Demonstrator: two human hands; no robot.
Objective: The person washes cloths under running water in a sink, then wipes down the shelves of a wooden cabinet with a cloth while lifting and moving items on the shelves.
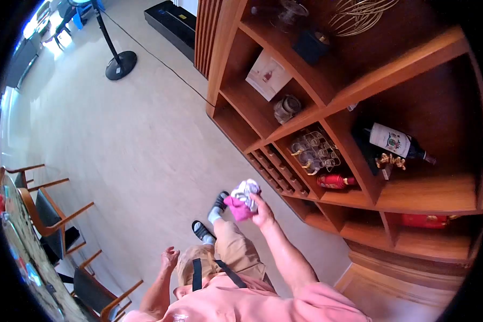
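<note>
My right hand [262, 212] is closed on a bunched cloth [243, 199], part magenta and part white and grey, held out in front of the wooden shelf unit. Low on the other side, my left hand [170, 258] hangs beside my thigh with its fingers loosely bent and apart, and I see nothing in it. Nearest to the cloth in the unit are a slatted wine rack [278, 170], a wire rack of small glasses [315, 152] and a red bottle [335, 181] lying on its side.
The wooden shelf unit [354, 201] fills the right side and holds a tilted wine bottle [395, 141], a picture card [268, 75] and a stone-like pot [287, 109]. A fan base [121, 65] with a trailing cord stands ahead. Chairs [48, 212] line a table at left.
</note>
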